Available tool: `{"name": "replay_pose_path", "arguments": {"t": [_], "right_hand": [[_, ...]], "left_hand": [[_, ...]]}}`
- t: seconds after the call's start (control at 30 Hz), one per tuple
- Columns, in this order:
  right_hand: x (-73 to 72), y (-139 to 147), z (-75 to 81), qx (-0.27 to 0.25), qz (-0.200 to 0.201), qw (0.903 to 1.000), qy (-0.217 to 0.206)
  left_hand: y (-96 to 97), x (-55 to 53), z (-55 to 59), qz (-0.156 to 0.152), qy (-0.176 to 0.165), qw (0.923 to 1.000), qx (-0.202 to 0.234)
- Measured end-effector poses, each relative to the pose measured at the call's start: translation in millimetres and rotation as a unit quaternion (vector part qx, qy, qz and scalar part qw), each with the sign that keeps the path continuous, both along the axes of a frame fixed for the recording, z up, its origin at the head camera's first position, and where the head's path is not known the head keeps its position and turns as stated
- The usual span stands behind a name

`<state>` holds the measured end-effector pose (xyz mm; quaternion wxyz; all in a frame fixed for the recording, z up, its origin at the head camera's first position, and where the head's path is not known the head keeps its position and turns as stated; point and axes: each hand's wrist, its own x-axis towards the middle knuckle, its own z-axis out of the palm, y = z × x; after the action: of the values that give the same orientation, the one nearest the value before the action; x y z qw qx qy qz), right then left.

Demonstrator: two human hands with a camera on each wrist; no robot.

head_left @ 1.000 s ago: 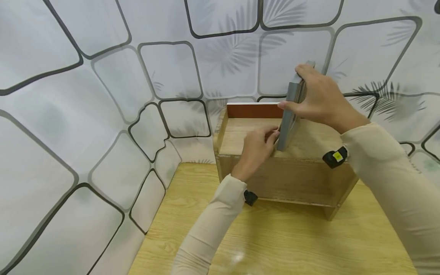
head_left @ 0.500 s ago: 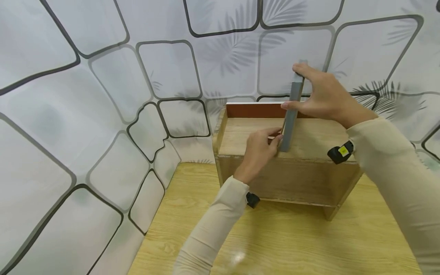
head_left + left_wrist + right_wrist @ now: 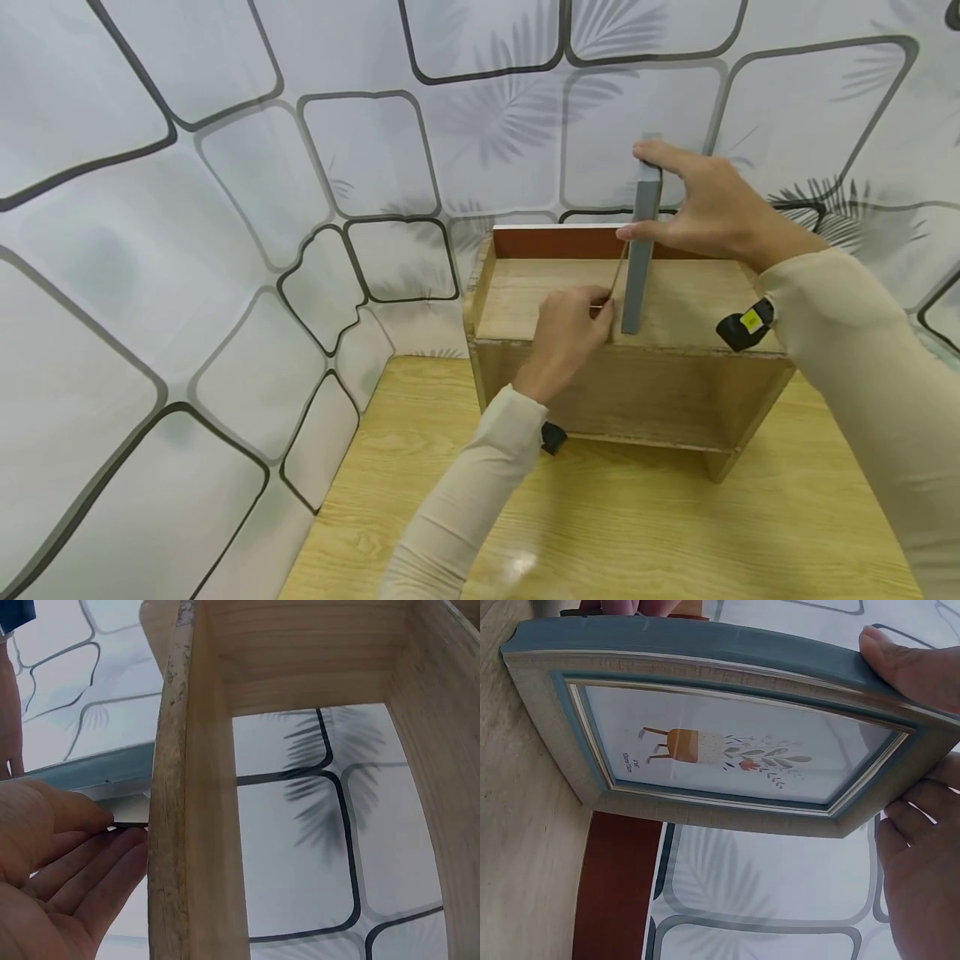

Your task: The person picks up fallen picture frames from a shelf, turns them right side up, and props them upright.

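Observation:
A picture frame (image 3: 720, 817) with a grey-blue edge stands upright on the wooden shelf unit (image 3: 630, 392), seen edge-on in the head view. Its front, in the right wrist view, shows a flower print (image 3: 705, 746). My right hand (image 3: 712, 204) grips its upper end, thumb on the near edge and fingers over the top. On the frame's left side my left hand (image 3: 570, 329) pinches the thin brown stand (image 3: 619, 268) that leans out from the frame's back. In the left wrist view, thumb and fingertips (image 3: 131, 836) meet at a thin dark edge, partly hidden behind the shelf board.
The shelf unit has a raised reddish-brown back strip (image 3: 562, 242) and an open compartment below its top. It stands on a yellow wood-grain table (image 3: 600, 517). Patterned wall covering (image 3: 225, 250) rises close behind and to the left.
The frame has turned until edge-on to the head view, and its base has shifted slightly right. A gap has opened between frame and stand, with the left hand still pinching the stand.

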<state>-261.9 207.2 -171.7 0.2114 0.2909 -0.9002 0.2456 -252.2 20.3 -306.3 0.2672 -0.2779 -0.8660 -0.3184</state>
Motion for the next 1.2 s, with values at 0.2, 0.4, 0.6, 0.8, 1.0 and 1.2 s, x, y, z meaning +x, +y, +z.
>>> {"name": "replay_pose_path", "arguments": {"t": [0.2,0.4,0.6,0.8,1.0,1.2], "right_hand": [[-4.8,-10,4.6,0.01,0.011,0.9999,0.002],[-9.5,-15,7.2,0.019,0.018,0.9995,-0.016],[-12.0,-21,8.8,0.028,0.024,0.9991,-0.022],[-13.8,-29,10.1,0.043,0.028,0.9985,-0.021],[-16.3,-36,11.8,0.052,0.036,0.9976,-0.03],[-17.3,-40,8.9,0.047,0.046,0.997,-0.041]], "left_hand": [[-10.6,-4.0,1.1,0.027,0.041,0.9983,-0.032],[-21.4,-9.4,3.5,0.048,0.035,0.9974,-0.04],[-30.5,-15.1,6.2,0.069,0.037,0.9955,-0.053],[-36.3,-17.3,6.1,0.076,0.03,0.9955,-0.047],[-40.7,-18.6,6.7,0.088,0.016,0.9953,-0.038],[-43.3,-18.7,4.9,0.09,0.0,0.9954,-0.033]]}}
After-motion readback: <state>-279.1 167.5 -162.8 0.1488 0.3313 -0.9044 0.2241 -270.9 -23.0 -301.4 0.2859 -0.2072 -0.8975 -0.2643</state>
